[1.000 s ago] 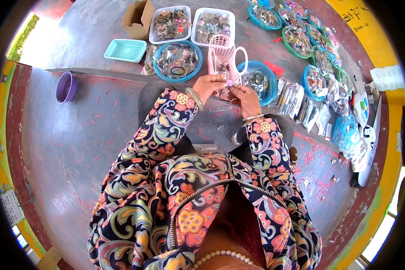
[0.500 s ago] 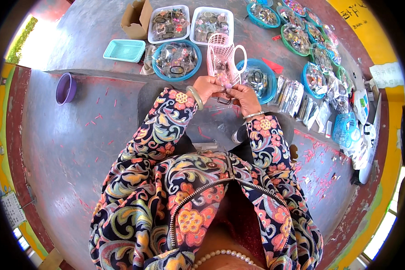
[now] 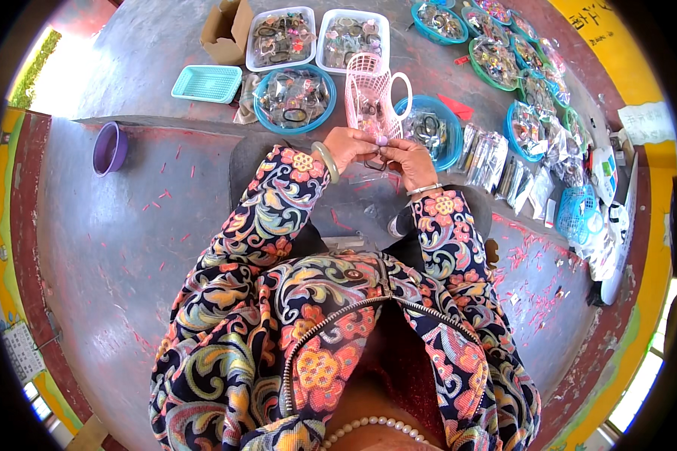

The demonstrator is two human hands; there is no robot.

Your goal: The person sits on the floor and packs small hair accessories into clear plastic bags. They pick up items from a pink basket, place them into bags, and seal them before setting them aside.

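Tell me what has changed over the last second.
Little. The left hand and right hand stay together in front of the pink basket, both pinching a small pale bead; only the fingers shifted slightly. The blue bowls, white trays and purple cup lie as before.

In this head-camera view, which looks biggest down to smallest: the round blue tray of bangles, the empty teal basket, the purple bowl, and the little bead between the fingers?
1. Round blue tray
2. Teal basket, somewhat smaller
3. Purple bowl
4. Pale bead, tiny, pinched between left hand and right hand

Fisheye bending makes the top two unsure.
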